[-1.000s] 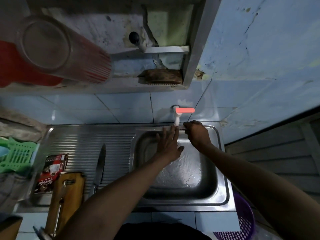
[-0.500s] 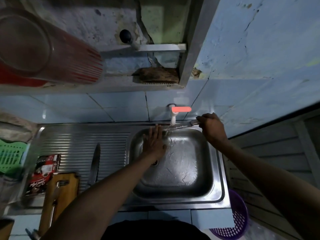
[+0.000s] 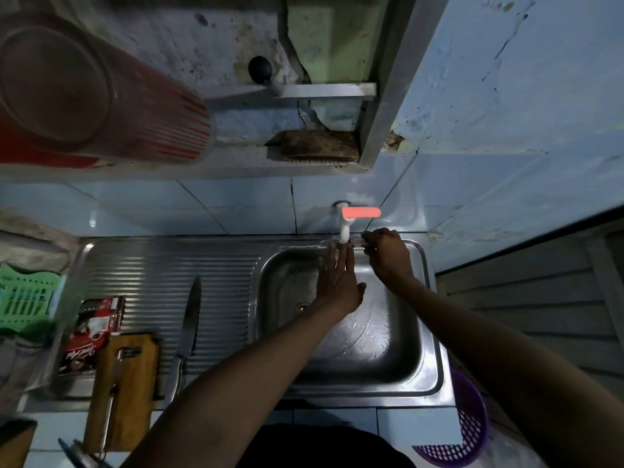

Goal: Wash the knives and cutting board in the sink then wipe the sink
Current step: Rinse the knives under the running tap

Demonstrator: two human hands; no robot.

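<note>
My right hand [image 3: 388,256] grips the handle of a small knife [image 3: 357,244], held level at the back of the steel sink [image 3: 418,373] right under the white tap [image 3: 344,231]. My left hand [image 3: 337,282] is flat, fingers together, fingertips touching the blade below the spout. A long knife [image 3: 190,319] lies on the ribbed drainboard [image 3: 152,271], tip pointing away. The wooden cutting board [image 3: 133,383] rests at the front left, with a metal-handled utensil [image 3: 113,393] lying along it.
The tap's red lever [image 3: 362,212] points right. A red packet [image 3: 94,329] and a green basket [image 3: 23,295] sit left of the drainboard. A purple basket [image 3: 466,430] stands below the sink's right corner. A brush [image 3: 314,146] and a striped cup [image 3: 101,92] are on the shelf above.
My right hand pulled the small knife to the right half a second ago and has now slid it back left under the tap. My left hand's fingers stayed against the blade.
</note>
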